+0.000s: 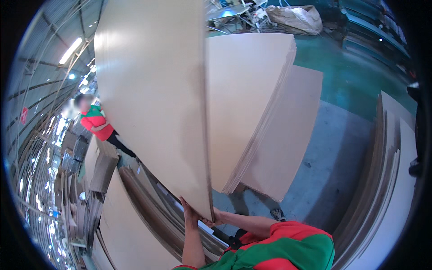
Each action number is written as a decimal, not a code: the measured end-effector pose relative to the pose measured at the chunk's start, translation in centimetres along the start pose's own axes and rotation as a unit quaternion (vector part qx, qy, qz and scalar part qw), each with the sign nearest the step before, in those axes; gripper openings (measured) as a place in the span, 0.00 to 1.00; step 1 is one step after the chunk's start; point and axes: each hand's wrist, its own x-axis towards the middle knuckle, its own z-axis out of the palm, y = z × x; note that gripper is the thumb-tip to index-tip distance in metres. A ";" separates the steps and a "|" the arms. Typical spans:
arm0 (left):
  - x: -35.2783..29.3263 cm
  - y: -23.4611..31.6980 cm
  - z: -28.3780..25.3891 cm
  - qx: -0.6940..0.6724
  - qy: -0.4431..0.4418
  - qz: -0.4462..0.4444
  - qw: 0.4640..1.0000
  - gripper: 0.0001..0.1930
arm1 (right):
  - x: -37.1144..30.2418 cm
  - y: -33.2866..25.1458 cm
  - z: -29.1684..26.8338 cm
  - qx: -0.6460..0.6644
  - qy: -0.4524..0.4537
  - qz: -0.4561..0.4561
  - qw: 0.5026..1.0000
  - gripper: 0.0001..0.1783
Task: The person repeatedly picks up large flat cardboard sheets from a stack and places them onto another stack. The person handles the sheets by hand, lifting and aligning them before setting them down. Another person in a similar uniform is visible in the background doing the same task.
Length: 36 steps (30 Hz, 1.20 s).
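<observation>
Industrial hall, ribbed metal roof [49,54], green and grey-blue floor [339,135]. Large flat beige panel [153,90] stood raised on edge in front of the person, lower corner in the hands. Left hand [191,215] gripped its lower edge; right hand [217,218] had its grip closed at the corner, just beside the left. Stack of pale beige boards [247,90] lay right of the panel; more brown-edged boards [373,193] at far right. Co-worker in red-and-green shirt [96,125] stood at left.
</observation>
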 end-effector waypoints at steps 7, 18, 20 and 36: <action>10.9 -4.6 -3.6 0.063 0.051 -0.116 0.990 0.38 | 3.3 -0.8 -13.1 0.295 0.052 -0.075 0.951 0.34; 12.9 -3.8 -5.8 0.037 0.053 -0.143 0.988 0.36 | -8.8 -3.1 -9.9 -0.092 0.669 -0.186 0.714 0.28; 15.3 -3.1 -6.6 -0.011 0.039 -0.136 0.990 0.36 | -9.3 -6.4 -7.6 -0.085 0.675 -0.324 0.658 0.31; 22.4 -2.8 -1.7 -0.072 -0.001 -0.113 0.991 0.32 | -2.6 -20.3 -7.1 -0.151 0.682 -0.534 0.477 0.38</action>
